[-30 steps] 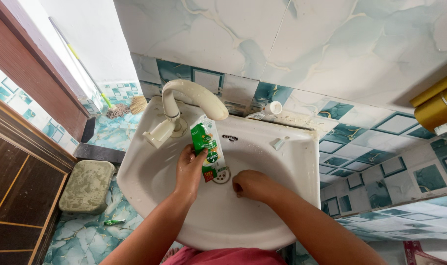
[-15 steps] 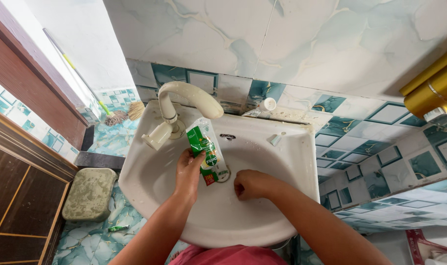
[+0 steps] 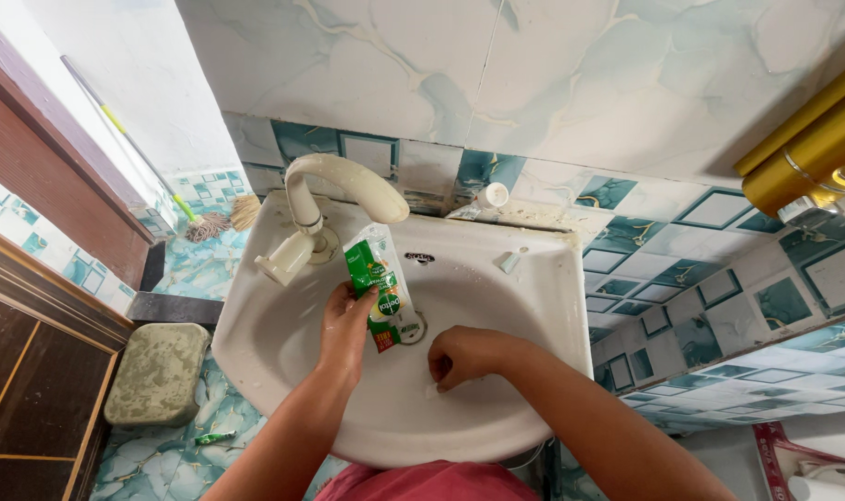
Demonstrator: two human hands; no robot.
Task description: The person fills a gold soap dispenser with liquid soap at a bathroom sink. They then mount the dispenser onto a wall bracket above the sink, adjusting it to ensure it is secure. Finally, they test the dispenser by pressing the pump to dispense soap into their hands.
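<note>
Tiled washroom, marbled teal wall; white wall-hung sink (image 3: 543,306) below a curved white tap (image 3: 334,190). Left hand (image 3: 345,327) grasps a green refill pouch (image 3: 378,283), held upright over the basin, just beneath the spout. Right hand (image 3: 464,355) is clenched, knuckles resting on the basin floor beside the drain (image 3: 410,327). A small white bottle (image 3: 489,197) lies on the sink's back ledge.

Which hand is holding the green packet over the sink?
The left hand grips the green packet under the white tap. The right hand holds no packet; it rests curled against the basin.
</note>
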